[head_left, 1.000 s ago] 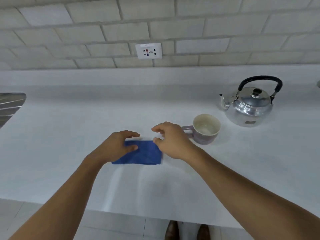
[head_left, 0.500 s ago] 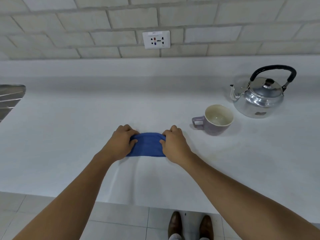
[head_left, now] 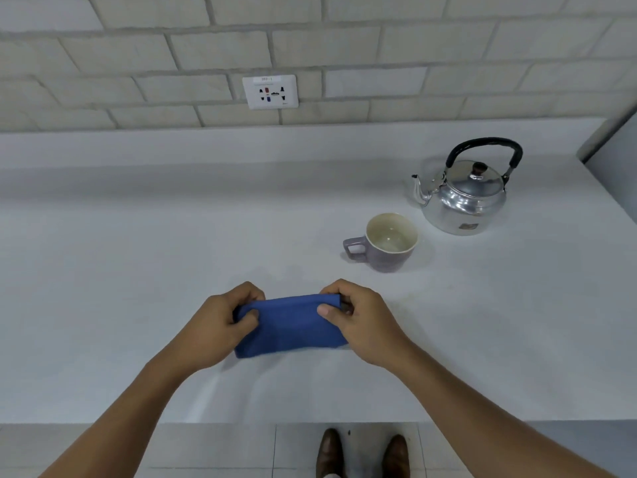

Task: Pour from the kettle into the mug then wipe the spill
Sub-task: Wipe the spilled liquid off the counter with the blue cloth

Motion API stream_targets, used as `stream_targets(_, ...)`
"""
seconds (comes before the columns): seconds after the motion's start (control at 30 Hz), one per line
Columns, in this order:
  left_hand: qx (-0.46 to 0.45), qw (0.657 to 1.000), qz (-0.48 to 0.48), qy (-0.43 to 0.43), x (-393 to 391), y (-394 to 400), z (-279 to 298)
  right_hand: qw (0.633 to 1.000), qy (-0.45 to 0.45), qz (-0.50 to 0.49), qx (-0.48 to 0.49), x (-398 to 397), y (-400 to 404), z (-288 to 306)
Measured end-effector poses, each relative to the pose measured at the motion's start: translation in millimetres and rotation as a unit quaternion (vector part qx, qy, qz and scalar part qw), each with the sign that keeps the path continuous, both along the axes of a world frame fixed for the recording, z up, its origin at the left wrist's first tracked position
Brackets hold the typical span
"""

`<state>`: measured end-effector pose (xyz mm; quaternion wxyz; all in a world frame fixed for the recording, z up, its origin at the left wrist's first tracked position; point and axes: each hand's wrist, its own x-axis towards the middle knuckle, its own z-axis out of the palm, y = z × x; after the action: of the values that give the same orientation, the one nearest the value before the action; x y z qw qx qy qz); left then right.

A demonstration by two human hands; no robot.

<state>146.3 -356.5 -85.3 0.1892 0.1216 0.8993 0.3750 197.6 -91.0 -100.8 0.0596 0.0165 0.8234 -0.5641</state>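
Observation:
A folded blue cloth (head_left: 291,326) is held between both hands near the front of the white counter (head_left: 138,257), its far edge lifted. My left hand (head_left: 220,327) pinches its left end and my right hand (head_left: 358,322) pinches its right end. A lilac mug (head_left: 387,241) with a cream inside stands upright behind and to the right of the cloth, handle pointing left. Further back right sits a shiny steel kettle (head_left: 465,198) with a black handle, spout facing left toward the mug.
A wall socket (head_left: 270,92) is set in the brick wall behind the counter. The counter's front edge runs just below my forearms, with tiled floor and my brown shoes (head_left: 362,453) beneath. A grey panel (head_left: 617,157) stands at the far right.
Both hands went from resting beside the flat cloth to gripping its two ends, and the cloth's far edge has come up off the counter. The view tilted down and shifted.

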Motion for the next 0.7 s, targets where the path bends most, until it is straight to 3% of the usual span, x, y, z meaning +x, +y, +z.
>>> stream_targets(0.47, 0.094, 0.990, -0.086, -0.064, 82, 173, -35, 0.987, -0.106, -0.072, 0.099, 76, 178, -1)
stream_targets(0.7, 0.050, 0.990, -0.121, 0.054, 83, 189, -41, 0.970, -0.080, -0.060, 0.222, 61, 208, -4)
